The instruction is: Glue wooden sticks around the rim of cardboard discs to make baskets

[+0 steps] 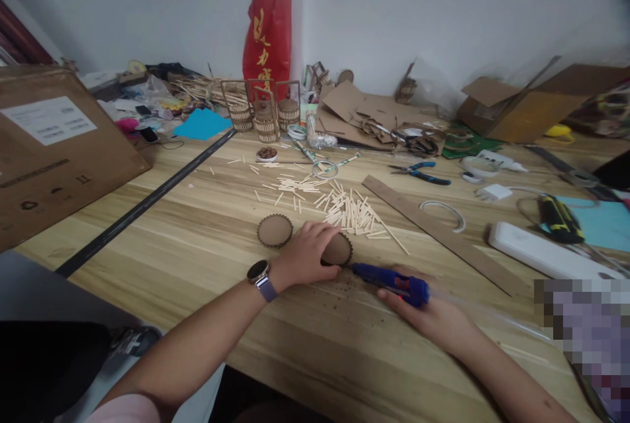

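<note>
My left hand (306, 254) is closed around the left side of a round cardboard disc (339, 250) with a dark, notched rim, steadying it on the wooden table. My right hand (440, 321) grips a blue hot glue gun (386, 279), a clear glue stick trailing from its back. Its nozzle points left, at the disc's lower right rim; whether it touches I cannot tell. A second notched disc (274, 231) lies just left of my left hand. Beyond the discs spreads a pile of short wooden sticks (352, 210). Dark crumbs are scattered below the held disc.
Little stick baskets (266, 126) with tall handles stand before a red bag (268, 42). A cardboard strip (428, 229), pliers (420, 172) and a white power strip (551, 252) lie at right. A large carton (59, 154) stands left; a pixelated patch covers the lower right.
</note>
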`<state>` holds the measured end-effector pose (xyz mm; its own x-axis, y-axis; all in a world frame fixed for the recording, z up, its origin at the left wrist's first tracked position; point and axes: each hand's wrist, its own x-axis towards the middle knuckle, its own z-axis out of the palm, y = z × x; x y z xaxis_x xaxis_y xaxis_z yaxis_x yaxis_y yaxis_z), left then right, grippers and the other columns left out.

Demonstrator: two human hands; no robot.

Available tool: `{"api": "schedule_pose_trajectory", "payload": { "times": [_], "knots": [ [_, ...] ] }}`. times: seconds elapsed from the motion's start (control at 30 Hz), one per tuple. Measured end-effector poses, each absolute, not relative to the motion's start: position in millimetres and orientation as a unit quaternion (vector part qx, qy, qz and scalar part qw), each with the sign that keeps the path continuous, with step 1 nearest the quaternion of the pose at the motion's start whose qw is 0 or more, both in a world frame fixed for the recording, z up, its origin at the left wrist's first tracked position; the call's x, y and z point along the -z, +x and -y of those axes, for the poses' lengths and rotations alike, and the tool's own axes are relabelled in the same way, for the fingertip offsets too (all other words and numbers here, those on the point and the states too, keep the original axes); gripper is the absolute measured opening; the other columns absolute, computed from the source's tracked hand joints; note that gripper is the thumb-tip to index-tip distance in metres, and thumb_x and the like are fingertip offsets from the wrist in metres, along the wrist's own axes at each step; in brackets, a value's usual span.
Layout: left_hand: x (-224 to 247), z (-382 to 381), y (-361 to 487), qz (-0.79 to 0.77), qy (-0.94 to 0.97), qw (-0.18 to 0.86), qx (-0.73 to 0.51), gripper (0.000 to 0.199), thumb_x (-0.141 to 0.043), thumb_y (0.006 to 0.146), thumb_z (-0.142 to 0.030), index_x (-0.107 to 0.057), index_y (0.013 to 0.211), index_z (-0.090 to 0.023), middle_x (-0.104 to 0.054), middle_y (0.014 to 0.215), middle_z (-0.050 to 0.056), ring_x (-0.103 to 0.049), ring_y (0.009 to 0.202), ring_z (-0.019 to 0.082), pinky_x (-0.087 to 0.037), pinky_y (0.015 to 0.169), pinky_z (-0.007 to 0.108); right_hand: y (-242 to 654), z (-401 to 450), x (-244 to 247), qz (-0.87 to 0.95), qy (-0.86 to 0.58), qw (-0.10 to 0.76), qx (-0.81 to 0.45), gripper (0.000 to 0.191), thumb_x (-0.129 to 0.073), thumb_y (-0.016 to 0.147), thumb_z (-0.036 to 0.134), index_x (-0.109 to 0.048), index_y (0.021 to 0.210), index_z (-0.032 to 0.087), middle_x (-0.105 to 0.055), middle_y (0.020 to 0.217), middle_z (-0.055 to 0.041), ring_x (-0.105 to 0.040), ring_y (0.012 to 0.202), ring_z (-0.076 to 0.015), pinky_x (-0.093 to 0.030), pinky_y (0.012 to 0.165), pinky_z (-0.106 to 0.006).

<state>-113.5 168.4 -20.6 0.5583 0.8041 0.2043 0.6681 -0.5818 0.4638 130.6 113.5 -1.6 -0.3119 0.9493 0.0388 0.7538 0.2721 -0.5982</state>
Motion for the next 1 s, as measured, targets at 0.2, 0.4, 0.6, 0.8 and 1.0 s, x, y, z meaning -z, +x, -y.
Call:
{"api": "schedule_pose_trajectory", "payload": {
  "times": [0.2,0.4,0.6,0.8,1.0],
  "knots": [
    [18,-168,-113,-0.428,0.867,0.169,-0.194,0.074,-0.073,0.070,-0.034,-0.042,0.135,-0.016,-0.049,0.137,0.012,-0.041,0.125,0.030,-0.035,0.109,0.043,126,-112,-2,0.785,-0.532,0.209,-0.240,0.033,-0.049,0.083,0.051,-0.066,0.078,0.023,-0.072,0.079,-0.0068,-0.068,0.076,-0.0244,-0.053,0.071,-0.032],
    [17,-168,-112,-0.427,0.867,0.172,-0.194,0.078,-0.073,0.069,-0.035,-0.038,0.138,-0.020,-0.049,0.138,0.011,-0.043,0.124,0.031,-0.035,0.107,0.047,129,-115,-1,0.695,-0.630,0.239,-0.250,0.037,-0.053,0.074,0.060,-0.067,0.075,0.026,-0.073,0.074,-0.0059,-0.068,0.073,-0.0274,-0.053,0.064,-0.035],
    [19,-172,-117,-0.438,0.859,0.176,-0.198,0.079,-0.072,0.070,-0.033,-0.036,0.139,-0.019,-0.049,0.138,0.012,-0.042,0.125,0.031,-0.034,0.108,0.047,158,-119,-6,0.518,-0.612,0.216,-0.557,0.055,-0.058,0.070,0.071,-0.070,0.079,0.017,-0.069,0.064,-0.0044,-0.056,0.047,-0.0133,-0.043,0.044,-0.025],
    [21,-173,-119,-0.427,0.862,0.180,-0.207,0.078,-0.070,0.072,-0.032,-0.035,0.140,-0.020,-0.048,0.139,0.012,-0.041,0.126,0.032,-0.033,0.108,0.050,167,-120,-15,0.534,-0.631,0.116,-0.550,0.059,-0.057,0.069,0.075,-0.065,0.068,0.017,-0.069,0.059,-0.0067,-0.061,0.049,-0.0155,-0.046,0.048,-0.026],
    [21,-171,-117,-0.429,0.862,0.177,-0.204,0.076,-0.071,0.071,-0.032,-0.038,0.139,-0.017,-0.048,0.139,0.011,-0.041,0.126,0.031,-0.033,0.109,0.047,162,-124,-35,0.696,-0.690,-0.075,-0.184,0.059,-0.040,0.083,0.070,-0.067,0.060,0.023,-0.074,0.071,-0.0113,-0.068,0.068,-0.0295,-0.043,0.054,-0.034]
  ]
}}
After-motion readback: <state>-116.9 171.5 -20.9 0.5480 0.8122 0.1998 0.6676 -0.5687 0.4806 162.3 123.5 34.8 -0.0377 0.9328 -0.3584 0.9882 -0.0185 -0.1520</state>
